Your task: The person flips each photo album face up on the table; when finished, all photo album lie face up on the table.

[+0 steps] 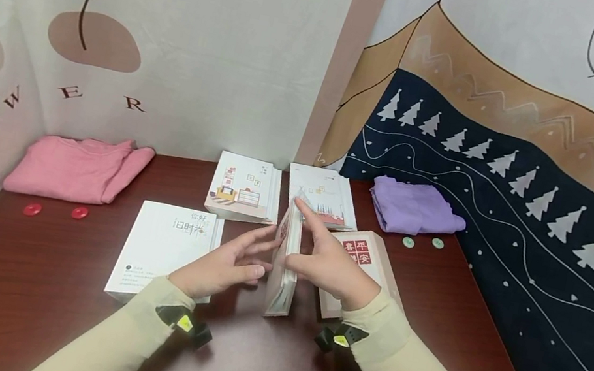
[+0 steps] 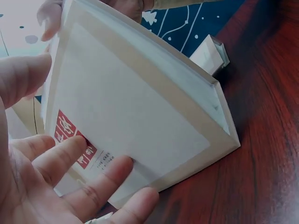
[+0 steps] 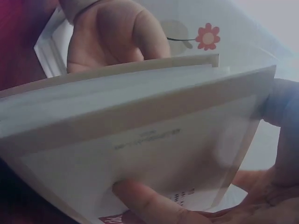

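Note:
A thick photo album [image 1: 285, 269] with a pale cover and beige border stands on edge between both hands. My right hand [image 1: 334, 262] holds it from the right, thumb against the cover and index finger at the far edge. My left hand [image 1: 226, 262] is on the other side, its fairly straight fingers [image 2: 110, 175] at the cover near the red square label [image 2: 74, 140]. Its thumb stays off the cover. A matching album [image 1: 367, 261] with a red label lies flat by the right hand. Left of the left hand lies a white album [image 1: 161, 248] with dark lettering.
Two illustrated white albums, one at the left [image 1: 243, 186] and one at the right [image 1: 325, 194], lie at the back. Folded pink cloth [image 1: 73, 169] with red buttons [image 1: 80, 213] is far left. Folded purple cloth [image 1: 415, 208] with green buttons [image 1: 409, 242] is back right. Printed curtains [image 1: 207, 50] border the table.

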Demonstrator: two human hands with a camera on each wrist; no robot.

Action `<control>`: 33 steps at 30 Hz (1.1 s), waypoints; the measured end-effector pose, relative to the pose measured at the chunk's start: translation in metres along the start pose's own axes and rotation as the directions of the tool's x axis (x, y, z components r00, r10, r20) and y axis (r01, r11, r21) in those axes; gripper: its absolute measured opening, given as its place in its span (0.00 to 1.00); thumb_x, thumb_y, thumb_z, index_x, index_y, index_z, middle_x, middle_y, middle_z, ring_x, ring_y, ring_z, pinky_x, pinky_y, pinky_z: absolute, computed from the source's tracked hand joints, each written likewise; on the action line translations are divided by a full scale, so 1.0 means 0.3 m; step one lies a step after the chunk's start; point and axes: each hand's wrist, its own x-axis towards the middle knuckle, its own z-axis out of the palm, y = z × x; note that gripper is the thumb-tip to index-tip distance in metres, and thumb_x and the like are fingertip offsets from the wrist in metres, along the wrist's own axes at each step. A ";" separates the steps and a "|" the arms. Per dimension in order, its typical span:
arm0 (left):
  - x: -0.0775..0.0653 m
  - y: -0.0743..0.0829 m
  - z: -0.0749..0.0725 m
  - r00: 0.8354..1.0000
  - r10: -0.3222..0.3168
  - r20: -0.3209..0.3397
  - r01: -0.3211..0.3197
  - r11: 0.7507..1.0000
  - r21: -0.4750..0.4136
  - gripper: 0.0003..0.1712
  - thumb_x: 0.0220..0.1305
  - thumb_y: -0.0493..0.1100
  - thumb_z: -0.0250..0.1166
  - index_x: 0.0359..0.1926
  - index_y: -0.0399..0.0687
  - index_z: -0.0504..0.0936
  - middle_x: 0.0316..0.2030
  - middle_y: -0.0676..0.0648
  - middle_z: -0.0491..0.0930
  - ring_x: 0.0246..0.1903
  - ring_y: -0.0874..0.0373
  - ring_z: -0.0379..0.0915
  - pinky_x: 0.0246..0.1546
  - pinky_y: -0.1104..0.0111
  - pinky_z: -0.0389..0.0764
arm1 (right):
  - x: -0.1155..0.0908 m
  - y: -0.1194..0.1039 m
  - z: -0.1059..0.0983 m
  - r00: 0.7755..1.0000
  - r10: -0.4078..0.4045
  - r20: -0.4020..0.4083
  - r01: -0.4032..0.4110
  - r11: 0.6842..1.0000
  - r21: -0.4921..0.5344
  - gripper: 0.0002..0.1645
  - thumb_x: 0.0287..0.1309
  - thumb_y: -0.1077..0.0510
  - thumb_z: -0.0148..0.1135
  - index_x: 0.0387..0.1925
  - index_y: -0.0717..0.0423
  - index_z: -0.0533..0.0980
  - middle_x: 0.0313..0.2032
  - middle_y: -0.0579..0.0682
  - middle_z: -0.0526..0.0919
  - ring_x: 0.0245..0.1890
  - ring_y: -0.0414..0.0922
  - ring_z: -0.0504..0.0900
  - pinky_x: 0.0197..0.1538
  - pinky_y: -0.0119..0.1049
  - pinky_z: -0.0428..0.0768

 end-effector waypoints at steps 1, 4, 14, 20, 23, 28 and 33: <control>0.000 0.000 -0.001 1.000 -0.012 -0.002 0.012 1.000 0.007 0.46 0.78 0.37 0.60 0.86 0.54 0.46 0.81 0.37 0.56 0.71 0.30 0.68 0.60 0.44 0.83 | 0.000 -0.001 -0.003 1.000 0.001 0.004 -0.001 0.999 -0.032 0.61 0.56 0.66 0.68 0.84 0.34 0.52 0.75 0.62 0.64 0.40 0.48 0.86 0.37 0.42 0.88; 0.002 -0.003 -0.005 0.999 -0.036 -0.007 0.036 0.999 0.024 0.46 0.78 0.38 0.60 0.86 0.52 0.45 0.81 0.37 0.58 0.71 0.30 0.68 0.60 0.45 0.83 | 0.001 -0.001 -0.012 1.000 0.009 0.013 -0.006 0.987 -0.162 0.55 0.56 0.65 0.68 0.82 0.41 0.60 0.74 0.60 0.68 0.47 0.50 0.85 0.45 0.43 0.88; 0.009 -0.011 -0.019 0.988 -0.098 -0.120 0.112 0.987 0.115 0.44 0.79 0.43 0.61 0.85 0.50 0.47 0.76 0.35 0.67 0.72 0.37 0.68 0.67 0.46 0.78 | 0.028 0.044 -0.042 0.996 0.037 0.076 -0.012 0.949 -0.314 0.47 0.52 0.69 0.64 0.77 0.58 0.67 0.53 0.58 0.85 0.37 0.43 0.86 0.42 0.35 0.86; 0.017 -0.024 -0.024 0.964 -0.124 -0.234 0.167 0.970 0.175 0.44 0.77 0.44 0.62 0.84 0.45 0.50 0.76 0.29 0.63 0.75 0.33 0.62 0.74 0.42 0.68 | 0.041 0.059 -0.048 0.995 0.058 0.083 -0.029 0.948 -0.317 0.46 0.55 0.67 0.66 0.77 0.56 0.68 0.53 0.57 0.85 0.37 0.43 0.86 0.43 0.35 0.86; 0.020 -0.027 -0.023 0.949 -0.139 -0.282 0.193 0.966 0.173 0.44 0.77 0.44 0.62 0.83 0.42 0.51 0.76 0.27 0.61 0.75 0.30 0.60 0.74 0.42 0.66 | 0.047 0.065 -0.052 0.994 0.063 0.089 -0.031 0.946 -0.323 0.46 0.54 0.66 0.67 0.77 0.55 0.68 0.53 0.56 0.85 0.39 0.43 0.85 0.46 0.34 0.84; 0.023 -0.026 -0.019 0.918 -0.158 -0.363 0.224 0.964 0.146 0.43 0.76 0.42 0.62 0.82 0.39 0.52 0.77 0.25 0.57 0.75 0.28 0.60 0.73 0.41 0.68 | 0.064 0.085 -0.065 0.992 0.088 0.088 -0.053 0.938 -0.342 0.47 0.54 0.65 0.68 0.77 0.53 0.68 0.54 0.56 0.84 0.43 0.45 0.83 0.49 0.35 0.83; 0.025 -0.014 -0.013 0.885 -0.196 -0.422 0.273 0.953 0.131 0.42 0.76 0.43 0.61 0.83 0.41 0.53 0.79 0.28 0.55 0.74 0.31 0.62 0.69 0.44 0.75 | 0.067 0.089 -0.070 0.990 0.132 0.047 -0.100 0.901 -0.422 0.50 0.55 0.64 0.69 0.79 0.48 0.64 0.64 0.55 0.79 0.52 0.49 0.80 0.61 0.43 0.79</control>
